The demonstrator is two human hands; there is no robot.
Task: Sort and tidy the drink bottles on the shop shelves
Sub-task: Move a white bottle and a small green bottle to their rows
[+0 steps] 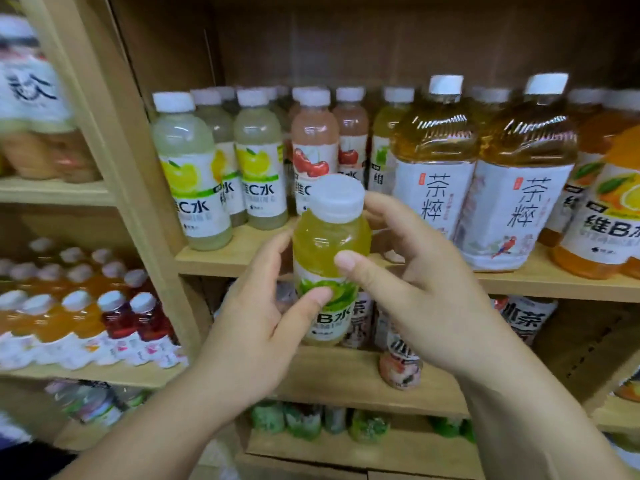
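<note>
Green bottle (330,258) is held by both hands — left hand (266,327) and right hand (426,289) pinch it; next it needs a matching row on the shelf (554,282).

I have one wide view, from the head, facing forward and a little down at the shelves (214,261) from close by; left hand (256,327), right hand (426,299) and bottle (329,251) sit mid-frame.

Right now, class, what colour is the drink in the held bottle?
Yellow-green, seen in the head view: the bottle has a white cap.
</note>
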